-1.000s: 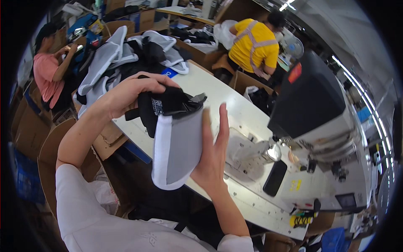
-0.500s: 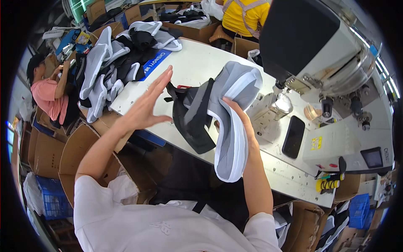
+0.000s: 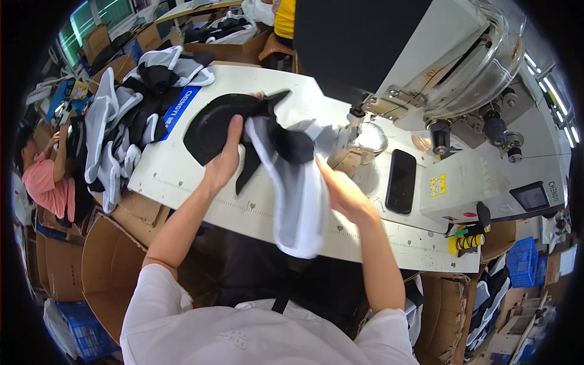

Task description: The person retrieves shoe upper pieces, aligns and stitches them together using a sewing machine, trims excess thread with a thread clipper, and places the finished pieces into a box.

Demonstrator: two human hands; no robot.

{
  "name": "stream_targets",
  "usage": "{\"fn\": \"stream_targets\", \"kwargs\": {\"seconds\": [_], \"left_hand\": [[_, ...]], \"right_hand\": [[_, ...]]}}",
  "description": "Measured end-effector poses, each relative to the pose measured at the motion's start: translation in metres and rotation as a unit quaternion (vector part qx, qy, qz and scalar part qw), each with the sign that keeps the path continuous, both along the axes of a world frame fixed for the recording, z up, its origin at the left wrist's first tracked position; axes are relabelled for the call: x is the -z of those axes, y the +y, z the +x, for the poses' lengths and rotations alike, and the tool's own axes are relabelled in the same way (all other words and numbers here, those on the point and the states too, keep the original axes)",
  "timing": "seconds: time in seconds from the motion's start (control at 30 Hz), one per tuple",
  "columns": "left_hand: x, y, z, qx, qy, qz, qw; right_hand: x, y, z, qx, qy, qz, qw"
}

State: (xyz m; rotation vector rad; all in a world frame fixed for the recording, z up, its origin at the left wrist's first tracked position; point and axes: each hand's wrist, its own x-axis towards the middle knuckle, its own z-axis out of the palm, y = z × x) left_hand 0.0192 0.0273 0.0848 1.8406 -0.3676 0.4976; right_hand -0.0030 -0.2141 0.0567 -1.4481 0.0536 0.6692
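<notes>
Above the white worktable point(image 3: 201, 201), both hands hold a padded fabric piece point(image 3: 298, 207), blurred by motion. It has a long grey panel with a white edge and a black rounded flap at the left. My left hand point(image 3: 225, 161) is closed on the black flap, thumb on top and the other fingers mostly hidden beneath. Against the right edge of the grey panel, my right hand point(image 3: 344, 191) grips with its fingertips hidden behind the cloth. The shiny metal work area of an industrial sewing machine point(image 3: 371, 137) is just beyond the piece.
A black phone point(image 3: 401, 182) lies right of my right hand, beside yellow-handled snips point(image 3: 467, 243). Similar grey and black pieces point(image 3: 112, 137) are heaped at the table's left end. Cardboard boxes point(image 3: 115, 255) stand below. A person in pink point(image 3: 52, 182) works at far left.
My left hand, open and apart from the piece before, has moved in and gripped its black flap. The piece has turned, bringing the flap out leftward. The view has shifted right.
</notes>
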Motion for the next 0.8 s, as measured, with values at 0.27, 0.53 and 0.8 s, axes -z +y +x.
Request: {"fn": "stream_targets", "kwargs": {"seconds": [0.27,0.53,0.8], "left_hand": [[-0.010,0.002,0.113,0.008,-0.370,0.188,0.910],[0.018,-0.009,0.157,0.062,-0.325,0.239,0.913],[0.028,-0.026,0.179,0.167,-0.069,0.362,0.915]], "right_hand": [[0.014,-0.175,0.092,0.215,-0.234,-0.166,0.934],[0.101,-0.168,0.189,0.060,-0.138,-0.420,0.895],[0.086,-0.160,0.165,0.054,-0.157,-0.444,0.881]]}}
